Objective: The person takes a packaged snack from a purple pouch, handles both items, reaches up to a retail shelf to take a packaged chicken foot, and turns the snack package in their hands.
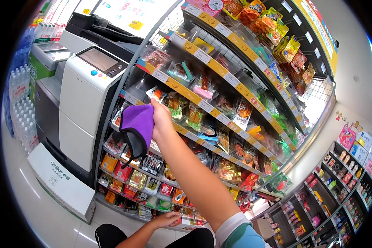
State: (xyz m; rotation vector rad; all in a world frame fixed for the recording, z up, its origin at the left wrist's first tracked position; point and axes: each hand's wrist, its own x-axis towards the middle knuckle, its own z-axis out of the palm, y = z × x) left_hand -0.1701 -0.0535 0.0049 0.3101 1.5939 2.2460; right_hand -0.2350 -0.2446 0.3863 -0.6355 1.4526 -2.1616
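Facing stocked shop shelves [231, 79], right hand [162, 120] grips purple cloth [137, 120]; left hand [168, 219], grip unclear.

There are 2 hands [163, 120] [168, 219], 1 purple cloth [137, 122], 1 copier [84, 89] and 1 Cestbon box [62, 180].

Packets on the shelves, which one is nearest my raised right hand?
The small white packet with orange on it, right at the fingertips of the right hand holding the purple cloth; the other packets lie farther from those fingertips.

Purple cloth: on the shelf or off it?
Off: right hand grips the purple cloth at its edge, and it hangs before the snack rack.
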